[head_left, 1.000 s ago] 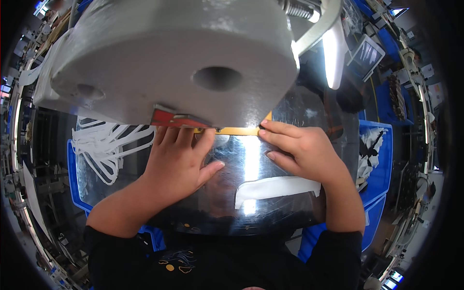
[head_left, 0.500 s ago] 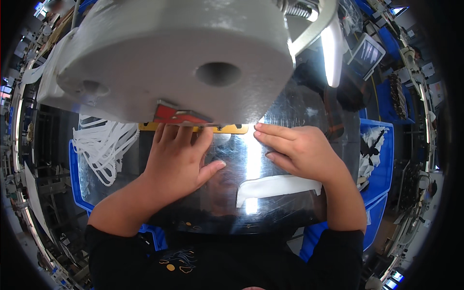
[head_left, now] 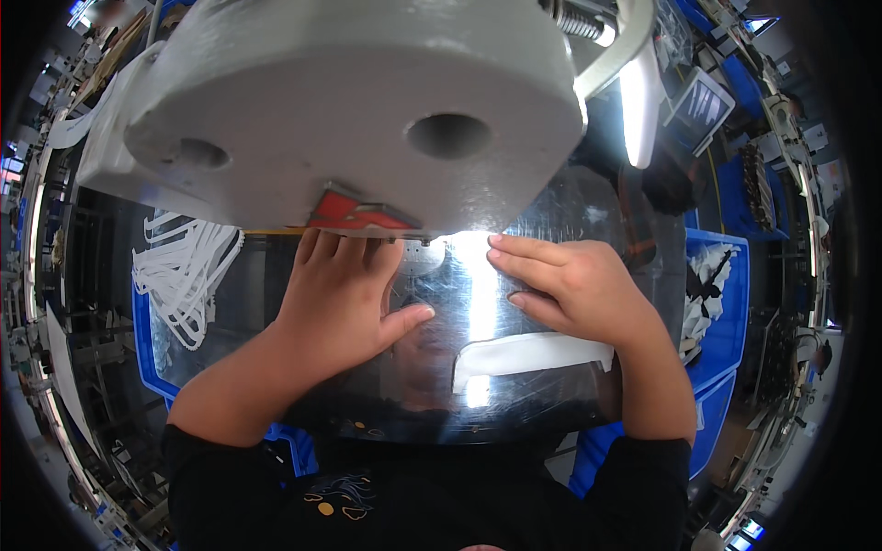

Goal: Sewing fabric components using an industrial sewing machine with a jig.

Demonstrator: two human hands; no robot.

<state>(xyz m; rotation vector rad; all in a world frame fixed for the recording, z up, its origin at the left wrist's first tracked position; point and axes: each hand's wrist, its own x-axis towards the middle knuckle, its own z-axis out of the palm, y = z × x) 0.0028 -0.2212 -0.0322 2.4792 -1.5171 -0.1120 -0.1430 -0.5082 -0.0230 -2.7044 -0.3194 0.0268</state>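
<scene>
A big grey machine head (head_left: 303,174) with a red emblem hangs over the polished metal worktop (head_left: 432,367). My left hand (head_left: 344,285) lies palm down in front of it, fingers stretched forward and thumb apart; its fingertips are hidden under the head. Beside those fingers a thin yellow edge (head_left: 276,231) of a strip shows; whether they touch it I cannot tell. My right hand (head_left: 579,285) rests on the metal to the right, fingers stretched out and holding nothing. Closer to me, a white curved flat piece (head_left: 524,358) with dark edging lies between my forearms.
A bundle of white looped strips (head_left: 188,275) is heaped at the left of the worktop. Blue bins stand on both sides; the right bin (head_left: 735,321) holds white and black scraps. A bright lamp (head_left: 637,115) and a tablet-like screen (head_left: 698,110) are at the far right.
The yellow strip, plainly visible before, is now mostly hidden behind the machine head. The head appears slightly further right in the picture. Both hands have stayed nearly in place.
</scene>
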